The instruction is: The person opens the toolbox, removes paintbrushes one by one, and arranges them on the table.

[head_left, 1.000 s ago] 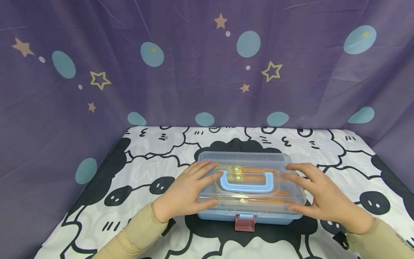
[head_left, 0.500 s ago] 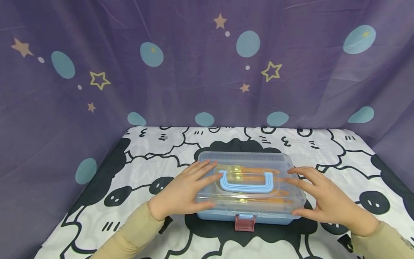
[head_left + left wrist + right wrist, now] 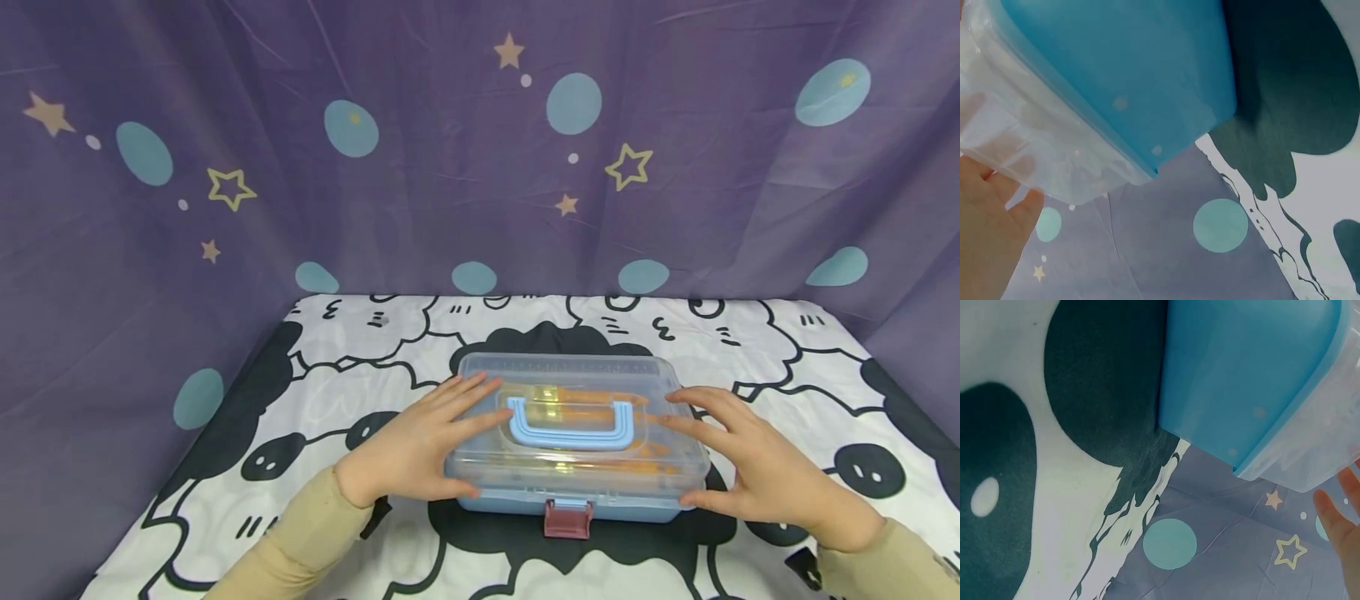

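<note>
A plastic storage box (image 3: 577, 504) with a blue base and a clear lid (image 3: 570, 362) sits closed on the cloth. A blue handle (image 3: 573, 439) lies folded on the lid, and a dark pink latch (image 3: 567, 521) juts out at the front. Through the lid, orange sticks (image 3: 600, 396) with shiny yellow bands show; their kind is unclear. My left hand (image 3: 416, 437), fingers spread, lies at the lid's left side, its fingertips over the lid. My right hand (image 3: 757, 458) lies likewise at the right end. The wrist views show the blue side walls (image 3: 1141, 69) and fingers near the lid's edge.
A white cloth (image 3: 360, 392) with black cartoon sheep covers the surface under the box. A purple curtain (image 3: 450, 167) with stars and teal ovals hangs behind and at both sides.
My left hand has slid a little left, its thumb moving toward the box's front left corner. My right hand has shifted slightly right and toward me. The box stays put.
</note>
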The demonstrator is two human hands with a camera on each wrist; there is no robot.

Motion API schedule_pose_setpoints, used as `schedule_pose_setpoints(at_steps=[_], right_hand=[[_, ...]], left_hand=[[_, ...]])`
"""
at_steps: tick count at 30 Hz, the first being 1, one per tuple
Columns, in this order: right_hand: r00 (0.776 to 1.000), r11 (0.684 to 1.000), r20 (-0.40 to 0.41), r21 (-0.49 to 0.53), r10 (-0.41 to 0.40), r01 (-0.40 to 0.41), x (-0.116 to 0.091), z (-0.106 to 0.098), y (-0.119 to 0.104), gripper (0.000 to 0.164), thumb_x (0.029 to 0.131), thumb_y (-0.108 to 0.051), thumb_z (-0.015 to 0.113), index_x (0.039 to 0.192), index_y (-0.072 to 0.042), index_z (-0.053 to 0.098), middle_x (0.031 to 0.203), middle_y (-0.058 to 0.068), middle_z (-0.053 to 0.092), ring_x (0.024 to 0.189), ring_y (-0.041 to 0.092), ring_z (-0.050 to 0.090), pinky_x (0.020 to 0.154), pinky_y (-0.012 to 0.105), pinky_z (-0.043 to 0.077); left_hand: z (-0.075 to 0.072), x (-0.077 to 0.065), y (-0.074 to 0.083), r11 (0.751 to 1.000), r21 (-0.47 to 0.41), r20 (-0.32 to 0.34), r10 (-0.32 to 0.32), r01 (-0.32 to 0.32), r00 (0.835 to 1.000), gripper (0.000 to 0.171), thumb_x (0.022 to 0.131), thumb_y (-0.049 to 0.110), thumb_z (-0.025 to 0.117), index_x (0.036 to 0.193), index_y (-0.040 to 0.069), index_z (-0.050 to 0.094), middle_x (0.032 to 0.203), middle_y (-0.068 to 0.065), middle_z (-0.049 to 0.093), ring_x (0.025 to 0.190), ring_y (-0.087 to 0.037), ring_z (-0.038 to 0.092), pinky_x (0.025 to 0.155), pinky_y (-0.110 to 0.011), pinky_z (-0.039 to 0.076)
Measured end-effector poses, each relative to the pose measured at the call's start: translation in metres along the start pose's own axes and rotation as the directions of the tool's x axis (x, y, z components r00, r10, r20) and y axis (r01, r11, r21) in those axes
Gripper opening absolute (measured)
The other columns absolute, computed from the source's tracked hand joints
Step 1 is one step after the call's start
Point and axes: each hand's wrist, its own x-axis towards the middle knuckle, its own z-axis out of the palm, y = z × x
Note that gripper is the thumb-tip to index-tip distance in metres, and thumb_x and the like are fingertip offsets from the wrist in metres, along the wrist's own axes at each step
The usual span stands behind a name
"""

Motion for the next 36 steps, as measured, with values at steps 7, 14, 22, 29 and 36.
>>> schedule_pose_setpoints(at_steps=[7,14,22,29,36], right_hand=[[0.999,1.000,0.023,-0.013,0.022,-0.022,-0.0032,-0.0005,-0.0001,0.077,0.069,-0.060,0.075,0.128,-0.013,0.060,0.135,0.017,0.048,0.133,0.013,0.033,0.109,0.011,0.015],[0.999,0.999,0.017,0.004,0.032,-0.032,-0.0055,0.0011,0.0002,0.077,0.068,-0.056,0.077,0.128,-0.012,0.060,0.139,0.019,0.046,0.136,0.007,0.031,0.106,0.008,0.018],[0.999,0.999,-0.033,0.039,0.016,-0.015,-0.0048,0.0030,0.0003,0.070,0.077,-0.056,0.071,0.126,-0.007,0.061,0.135,0.021,0.049,0.135,0.007,0.034,0.108,0.010,0.022],[0.998,0.999,-0.052,0.040,0.034,-0.032,-0.0020,0.0001,-0.0025,0.064,0.083,-0.056,0.064,0.124,-0.007,0.062,0.135,0.017,0.051,0.135,0.007,0.035,0.110,0.013,0.022],[0.997,0.998,-0.065,0.050,0.034,-0.031,-0.0017,0.0016,-0.0028,0.064,0.086,-0.055,0.062,0.124,-0.004,0.061,0.136,0.018,0.049,0.136,0.010,0.035,0.111,0.014,0.022]], left_hand=[[-0.0013,-0.0010,-0.0027,1.000,-0.013,0.003,0.028,-0.028,1.000,0.095,0.070,0.049,0.080,0.148,0.019,0.034,0.155,-0.015,0.024,0.143,-0.033,0.021,0.117,-0.045,0.020],[0.0014,-0.0021,-0.0041,0.999,0.005,-0.030,0.053,-0.053,0.998,0.082,0.081,0.050,0.071,0.147,0.017,0.035,0.154,-0.017,0.026,0.142,-0.035,0.024,0.117,-0.044,0.020],[0.0026,-0.0018,-0.0056,0.997,-0.018,-0.068,0.069,-0.071,0.995,0.071,0.089,0.051,0.060,0.146,0.017,0.038,0.153,-0.017,0.028,0.141,-0.035,0.026,0.117,-0.045,0.020],[-0.0002,0.0001,-0.0077,0.996,-0.065,-0.074,0.050,-0.054,0.996,0.067,0.090,0.049,0.059,0.145,0.016,0.040,0.153,-0.015,0.031,0.142,-0.033,0.026,0.117,-0.045,0.020],[-0.0034,0.0014,-0.0077,0.994,-0.098,-0.066,0.039,-0.045,0.997,0.064,0.092,0.048,0.056,0.145,0.015,0.039,0.153,-0.014,0.031,0.142,-0.032,0.026,0.117,-0.044,0.018]])
